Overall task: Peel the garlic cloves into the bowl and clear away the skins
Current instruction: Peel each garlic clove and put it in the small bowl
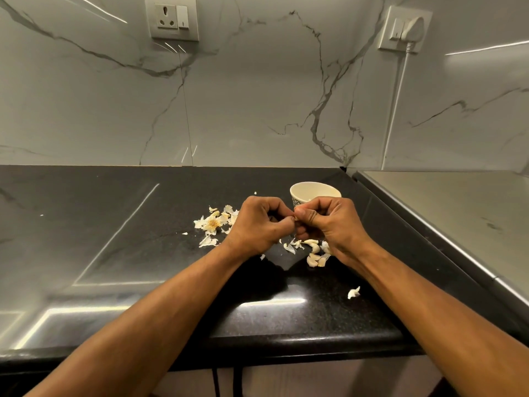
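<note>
We found no readable text, label, brand or number anywhere. The bowl bore only a dark pattern on its side, not letters. The socket plates on the wall showed no markings that we could read.

I see a small cream bowl with a dark pattern low on its side standing upright on the black counter, its near side hidden. Nearer me and a little right, a few unpeeled garlic cloves lie in a loose cluster, pale and curved. Papery white skins are scattered to the bowl's left, around a dried root base, and one stray skin scrap lies apart toward the counter's front edge.
</note>
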`<state>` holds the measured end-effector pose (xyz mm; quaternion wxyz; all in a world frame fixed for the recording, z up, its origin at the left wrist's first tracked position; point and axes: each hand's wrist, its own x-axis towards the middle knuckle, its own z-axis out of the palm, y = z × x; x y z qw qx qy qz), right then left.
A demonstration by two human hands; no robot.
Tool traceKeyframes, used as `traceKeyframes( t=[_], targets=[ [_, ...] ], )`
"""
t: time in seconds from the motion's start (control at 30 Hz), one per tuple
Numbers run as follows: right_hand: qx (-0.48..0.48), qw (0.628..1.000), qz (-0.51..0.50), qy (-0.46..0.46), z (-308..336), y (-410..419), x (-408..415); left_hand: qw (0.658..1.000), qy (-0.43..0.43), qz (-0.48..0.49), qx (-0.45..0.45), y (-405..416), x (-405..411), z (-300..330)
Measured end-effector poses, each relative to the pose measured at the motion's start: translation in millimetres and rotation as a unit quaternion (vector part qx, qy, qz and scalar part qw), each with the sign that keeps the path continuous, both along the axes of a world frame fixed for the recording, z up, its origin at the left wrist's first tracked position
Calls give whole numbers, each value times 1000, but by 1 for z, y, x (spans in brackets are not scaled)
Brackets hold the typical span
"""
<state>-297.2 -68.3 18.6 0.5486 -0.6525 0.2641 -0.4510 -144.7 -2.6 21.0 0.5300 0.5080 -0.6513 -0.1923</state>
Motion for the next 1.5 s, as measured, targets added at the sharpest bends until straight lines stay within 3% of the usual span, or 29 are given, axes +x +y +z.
traceKeyframes(
  t=[0.47,0.8,0.93,1.07,1.13,1.5],
  targets=[
    [60,994,71,-56,6,4,-5,995,98,-28,-4,2,-7,7],
    [103,985,130,-43,11,5,-9,992,123,30,-6,-1,8,5],
    [106,985,127,-55,11,5,-10,996,53,73,3,-2,17,3],
    [115,985,110,-69,11,4,-9,976,-125,174,30,-6,28,0],
    [112,986,101,-67,11,3,-9,962,-175,204,57,-6,33,1],
    [90,991,81,-62,8,2,-8,947,-212,223,93,-1,37,8]
  ],
)
